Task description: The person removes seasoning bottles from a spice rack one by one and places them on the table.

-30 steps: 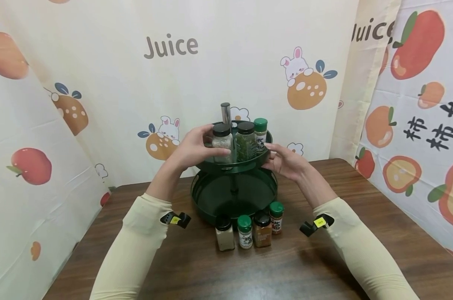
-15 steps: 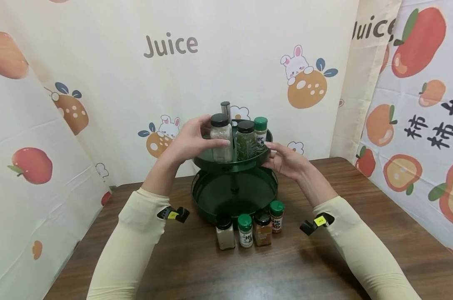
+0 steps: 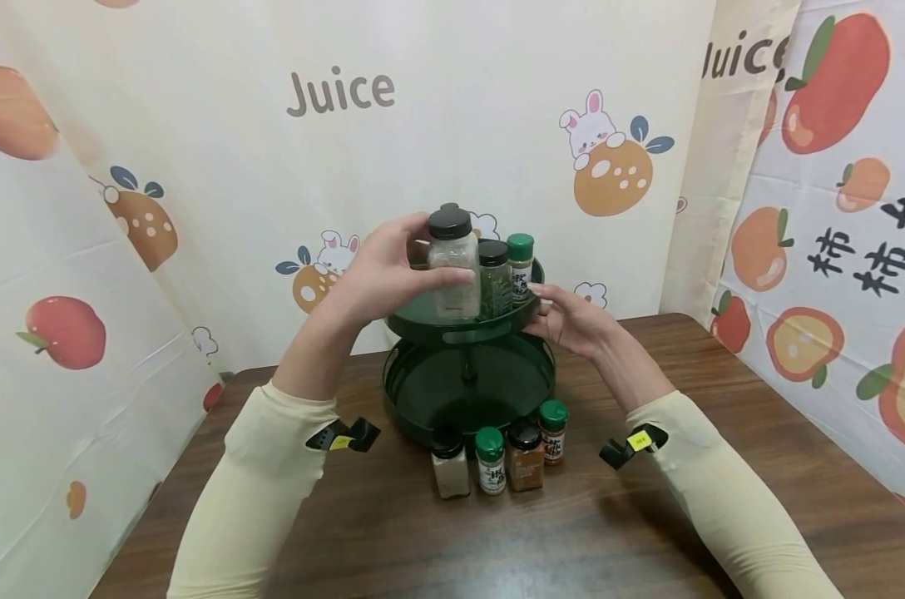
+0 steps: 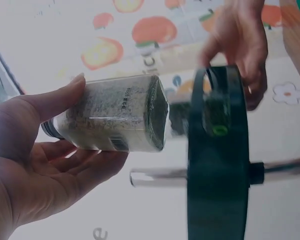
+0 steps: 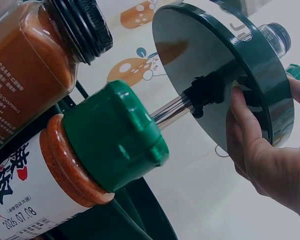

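Left hand [image 3: 381, 270] grips a black-capped jar of pale seasoning [image 3: 456, 295], held just above a dark green tray [image 3: 422, 332]. Right of it, a jar of green herbs [image 3: 497, 289] and a green-capped bottle [image 3: 521, 270] stand on that tray. Below, 4 more jars [image 3: 526, 468] stand on the worktop [image 3: 452, 553]. Right hand [image 3: 572, 323] grips the tray's right edge.

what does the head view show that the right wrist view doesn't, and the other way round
Only the head view shows the left hand, gripping a black-lidded jar, and the black characters on the side cloth.

Only the right wrist view shows the underside of the upper tray and a readable date, 2026.07.08, on the green-capped jar.

Both show the right hand holding the upper tray's rim, that green-capped jar and the orange-brown jar.
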The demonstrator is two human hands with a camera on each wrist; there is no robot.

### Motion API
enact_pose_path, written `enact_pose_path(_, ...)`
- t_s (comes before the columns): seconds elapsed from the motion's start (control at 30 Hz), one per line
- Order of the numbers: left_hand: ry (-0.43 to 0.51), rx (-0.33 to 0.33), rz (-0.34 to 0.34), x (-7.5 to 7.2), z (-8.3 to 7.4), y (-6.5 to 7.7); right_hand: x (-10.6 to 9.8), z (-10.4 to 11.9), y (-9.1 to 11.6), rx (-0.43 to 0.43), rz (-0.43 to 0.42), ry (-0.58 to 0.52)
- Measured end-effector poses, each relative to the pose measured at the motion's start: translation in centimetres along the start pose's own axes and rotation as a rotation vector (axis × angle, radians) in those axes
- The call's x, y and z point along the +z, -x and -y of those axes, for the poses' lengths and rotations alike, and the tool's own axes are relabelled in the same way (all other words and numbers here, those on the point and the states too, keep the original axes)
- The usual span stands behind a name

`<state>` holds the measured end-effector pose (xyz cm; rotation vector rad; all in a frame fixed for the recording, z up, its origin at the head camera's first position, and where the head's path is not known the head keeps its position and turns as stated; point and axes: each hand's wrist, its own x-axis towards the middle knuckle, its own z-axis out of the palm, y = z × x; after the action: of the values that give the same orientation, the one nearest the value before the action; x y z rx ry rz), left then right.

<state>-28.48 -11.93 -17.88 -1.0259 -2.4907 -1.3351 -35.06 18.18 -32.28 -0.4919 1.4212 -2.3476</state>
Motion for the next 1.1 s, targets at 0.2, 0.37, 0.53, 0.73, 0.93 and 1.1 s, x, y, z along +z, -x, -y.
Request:
enact_pose_path(0.2,-0.011,0.053,0.000,1.2,-1.8,1.2,0.0,0.0,0.2,0.005,0.003,-0.007)
enact_pose_path(0.37,-0.029,0.128,-0.018,2.3,-2.7,2.3,0.0,0.0,0.2,0.003,0.009,-0.005)
enact_pose_path(0.53,-0.031,0.154,-0.017,3.2,-3.2,3.5,0.1,0.0,0.2,-0.001,0.020,0.001)
enact_pose_path(0.73,-0.005,0.159,0.016,4.5,-3.1,4.7,0.0,0.0,0.1,-0.025,0.042,0.016)
enact_pose_path(0.93,0.041,0.123,0.067,6.0,-2.3,6.0,0.0,0.0,0.1,-0.031,0.036,0.038)
enact_pose_path(1.1,0.044,0.143,0.077,7.2,-1.8,6.9,0.2,0.1,0.1,-0.012,-0.009,0.034)
